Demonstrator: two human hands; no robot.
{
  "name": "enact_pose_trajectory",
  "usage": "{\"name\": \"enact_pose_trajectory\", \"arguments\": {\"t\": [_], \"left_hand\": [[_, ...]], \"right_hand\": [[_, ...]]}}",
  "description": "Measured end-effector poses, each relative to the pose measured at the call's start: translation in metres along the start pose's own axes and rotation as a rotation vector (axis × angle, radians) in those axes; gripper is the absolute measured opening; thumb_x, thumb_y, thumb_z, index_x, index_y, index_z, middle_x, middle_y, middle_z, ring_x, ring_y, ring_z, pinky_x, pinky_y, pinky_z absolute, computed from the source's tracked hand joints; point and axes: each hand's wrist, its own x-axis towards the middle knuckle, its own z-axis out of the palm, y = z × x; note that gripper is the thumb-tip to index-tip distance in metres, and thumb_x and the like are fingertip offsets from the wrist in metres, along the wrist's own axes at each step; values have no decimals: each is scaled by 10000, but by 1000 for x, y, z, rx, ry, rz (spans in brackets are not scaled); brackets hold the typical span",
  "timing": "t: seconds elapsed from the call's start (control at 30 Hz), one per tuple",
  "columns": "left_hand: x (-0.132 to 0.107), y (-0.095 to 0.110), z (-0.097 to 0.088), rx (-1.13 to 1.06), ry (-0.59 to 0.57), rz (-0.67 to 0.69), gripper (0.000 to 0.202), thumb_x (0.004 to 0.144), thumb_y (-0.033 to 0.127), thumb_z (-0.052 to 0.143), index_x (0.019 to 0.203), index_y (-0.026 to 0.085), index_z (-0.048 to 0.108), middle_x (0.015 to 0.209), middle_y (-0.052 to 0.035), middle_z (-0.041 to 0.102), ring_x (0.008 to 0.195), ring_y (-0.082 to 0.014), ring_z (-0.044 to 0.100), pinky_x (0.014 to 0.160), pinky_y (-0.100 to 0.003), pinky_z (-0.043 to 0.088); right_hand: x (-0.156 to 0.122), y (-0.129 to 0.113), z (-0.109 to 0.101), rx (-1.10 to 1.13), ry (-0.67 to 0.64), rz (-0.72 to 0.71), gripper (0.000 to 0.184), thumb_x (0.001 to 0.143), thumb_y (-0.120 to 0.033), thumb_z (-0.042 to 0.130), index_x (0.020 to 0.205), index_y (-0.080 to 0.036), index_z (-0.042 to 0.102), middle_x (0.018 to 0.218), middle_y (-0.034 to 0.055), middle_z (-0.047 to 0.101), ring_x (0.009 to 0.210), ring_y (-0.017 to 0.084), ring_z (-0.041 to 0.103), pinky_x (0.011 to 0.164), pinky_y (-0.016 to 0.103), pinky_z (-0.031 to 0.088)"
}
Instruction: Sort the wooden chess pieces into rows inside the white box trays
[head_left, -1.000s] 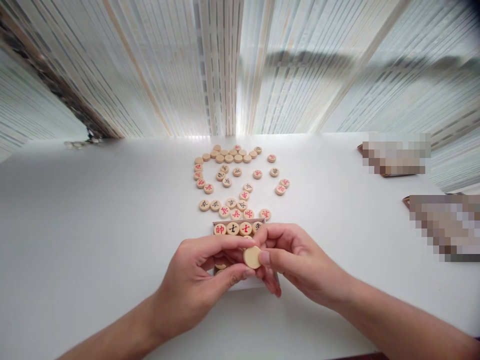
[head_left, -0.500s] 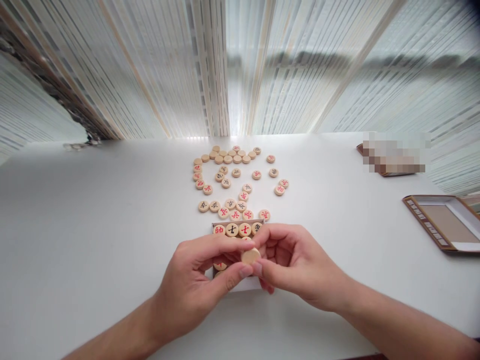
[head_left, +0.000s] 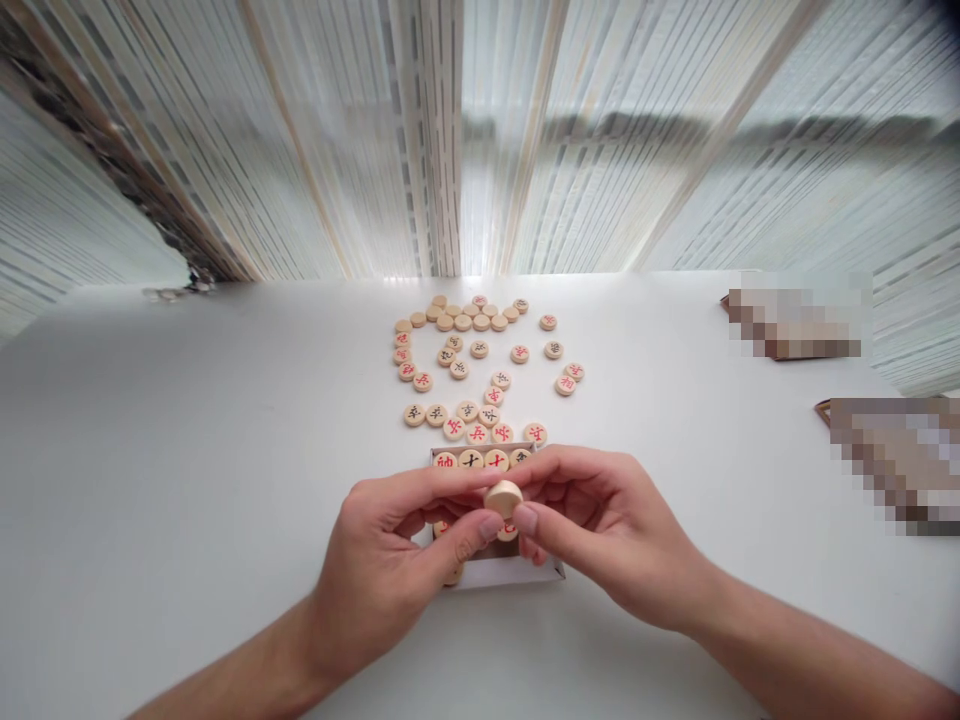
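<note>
Piece in the fingers: A pale round game piece (head_left: 503, 498) is held above the open box (head_left: 510, 573) — turned edge-up, where a second ago its flat face showed almost full.
Left hand (head_left: 420, 540): Pinching the piece from one side, thumb below and forefinger across the top.
Right hand (head_left: 600, 535): Gripping the same piece from the other side, thumb and fingers curled in.
Box: Rests on the white bench (head_left: 247, 480) with a row of marked pieces along its far side; a red-marked piece (head_left: 508, 531) and brown floor now show beneath the held disc — hidden by fingers a second earlier.
Loose pieces (head_left: 459, 370): Scattered beyond the box, red-marked, black-marked and blank, in the same arrangement as before.
</note>
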Motion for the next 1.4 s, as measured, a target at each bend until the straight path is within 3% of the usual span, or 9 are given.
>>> {"name": "enact_pose_trajectory", "arguments": {"t": [0.17, 0.37, 0.6, 0.87, 1.0, 1.2, 1.4], "left_hand": [[1, 2, -1, -79, -39, -120, 276, 961, 222, 815, 1235, 221, 849, 929, -67, 881, 821, -208, 849, 760, -266, 720], [1, 2, -3, -116, -21, -175, 301, 963, 245, 817, 1262, 231, 842, 862, -49, 858, 777, -170, 816, 730, -227, 703], [2, 1, 2, -256, -130, -191, 353, 992, 244, 780, 1338, 180, 796, 1026, -128, 873, 904, -278, 854, 866, -412, 726], [3, 3, 1, -178, -76, -235, 307, 955, 214, 820, 1261, 233, 842, 932, -61, 882, 808, -187, 839, 750, -225, 696], [1, 1, 0, -115, -65, -241, 328, 1000, 229, 760, 1324, 233, 812, 888, -51, 876, 797, -185, 833, 760, -236, 705], [-1, -1, 2, -40, -59, -142, 323, 999, 128, 720, 1282, 233, 833, 1025, -52, 886, 893, -199, 855, 847, -240, 711], [-2, 0, 1, -1, -2, -147, 242, 982, 180, 757, 1192, 215, 871, 890, -39, 884, 774, -193, 856, 739, -204, 711]], "right_hand": [[3, 0, -2, 30, -19, 36, 262, 880, -383, 902, 1022, -169, 850, 687, 30, 726, 585, 132, 663, 575, 245, 591], [5, 2, -4, 71, -8, 42, 251, 885, -356, 903, 1038, -171, 830, 695, 20, 732, 574, 118, 664, 577, 236, 591], [2, 3, -3, 77, -1, 56, 278, 855, -347, 928, 1031, -174, 801, 727, 25, 743, 578, 140, 686, 549, 255, 602], [-1, 11, -4, -36, 11, 7, 315, 809, -269, 968, 1066, -220, 793, 821, 35, 795, 698, 164, 719, 606, 247, 599], [-1, 12, -5, -68, 33, -8, 276, 837, -228, 940, 1073, -227, 797, 845, 28, 808, 729, 159, 736, 649, 241, 613], [-3, 14, -2, -305, 132, -215, 243, 813, -102, 901, 987, -226, 785, 810, -9, 787, 686, 126, 734, 649, 207, 621], [-3, 15, -2, -341, 90, -246, 216, 864, -117, 830, 1042, -227, 775, 853, 4, 789, 720, 128, 738, 677, 217, 646]]}}
